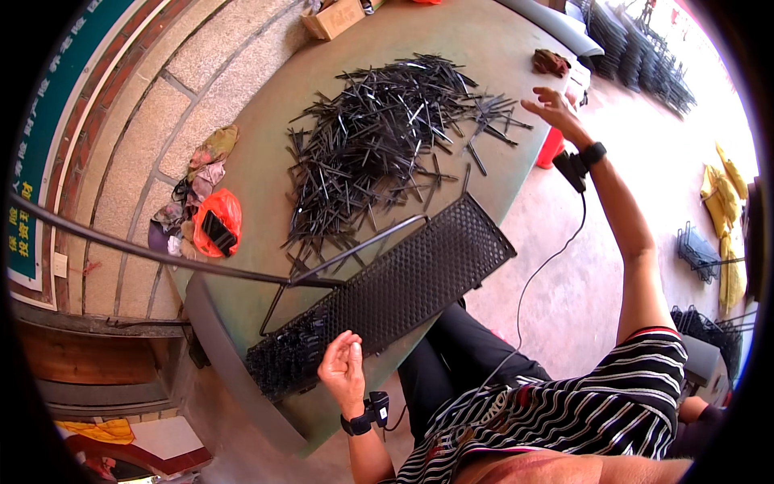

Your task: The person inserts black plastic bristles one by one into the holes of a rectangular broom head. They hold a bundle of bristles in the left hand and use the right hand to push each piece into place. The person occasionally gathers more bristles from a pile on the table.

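Hands: two, both bare, one black band on each wrist. Left hand [344, 371]: thumb and fingers drawn close together, at the near edge of the black perforated panel [427, 270]; cannot tell whether anything is pinched between them. Right hand [558, 114]: fingers apart and half curled, nothing seen in it, raised by the right side of the worktop [262, 157], near one dark red-brown cloth [551, 62].

Panel: one, lying aslant along the near side of the worktop. Its left end bears a cluster of small black pieces [278, 359], packed too densely to count.

Black strips [379, 145]: one heap, mid-worktop beyond the panel; overlapping, count not possible. A few lie loose at its right fringe.

Also on the worktop: one orange plastic bag [230, 211] with one flat black object [218, 232] on it; one cardboard box [334, 19] at the far end.
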A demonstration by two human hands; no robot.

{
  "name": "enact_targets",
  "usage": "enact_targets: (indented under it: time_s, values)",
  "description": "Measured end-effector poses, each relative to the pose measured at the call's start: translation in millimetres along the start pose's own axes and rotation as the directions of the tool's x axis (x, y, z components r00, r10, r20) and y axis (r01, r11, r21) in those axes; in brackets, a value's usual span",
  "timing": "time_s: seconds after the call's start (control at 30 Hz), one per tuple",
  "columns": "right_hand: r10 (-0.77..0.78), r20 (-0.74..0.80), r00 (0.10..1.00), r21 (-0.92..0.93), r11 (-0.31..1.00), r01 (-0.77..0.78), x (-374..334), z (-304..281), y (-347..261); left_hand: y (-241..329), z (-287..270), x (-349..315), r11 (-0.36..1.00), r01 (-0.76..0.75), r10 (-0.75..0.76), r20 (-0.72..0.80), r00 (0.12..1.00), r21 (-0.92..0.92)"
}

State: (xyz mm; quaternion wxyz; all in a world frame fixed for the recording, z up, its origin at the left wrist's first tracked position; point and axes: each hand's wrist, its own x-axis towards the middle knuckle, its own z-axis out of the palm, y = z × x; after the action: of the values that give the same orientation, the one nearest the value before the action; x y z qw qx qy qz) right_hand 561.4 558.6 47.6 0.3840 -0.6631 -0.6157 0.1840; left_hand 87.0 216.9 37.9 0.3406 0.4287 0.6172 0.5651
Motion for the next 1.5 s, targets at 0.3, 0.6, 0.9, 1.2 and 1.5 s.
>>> enact_targets:
  time_s: [0.3, 0.6, 0.9, 1.2, 1.5]
  values:
    - [0.116, 0.109, 0.987, -0.316, 0.946, -0.076, 167.7, 60.7, -30.4, -21.1, 6.8, 18.2, 0.980, 0.174, -0.173, -0.027, 0.985, 0.096]
    - [0.111, 0.170, 0.979, -0.497, 0.868, -0.012, 257.7, 166.0, -16.6, -19.4, 6.0, 19.9, 0.932, 0.308, -0.293, -0.107, 0.950, 0.190]
    - [0.083, 0.217, 0.973, -0.530, 0.847, 0.046, 278.3, 239.1, -3.5, -7.3, 8.0, 24.4, 0.906, 0.244, -0.237, -0.063, 0.969, 0.344]
    - [0.214, 0.495, 0.842, -0.587, 0.797, 0.142, 292.1, 236.7, -27.9, -3.0, 12.9, 29.9, 0.897, 0.266, -0.249, -0.093, 0.964, 0.353]
    - [-0.152, 0.469, 0.870, -0.371, 0.860, 0.350, 294.7, 265.3, -15.9, -4.8, 10.4, 32.3, 0.876, 0.286, -0.279, -0.075, 0.957, 0.389]
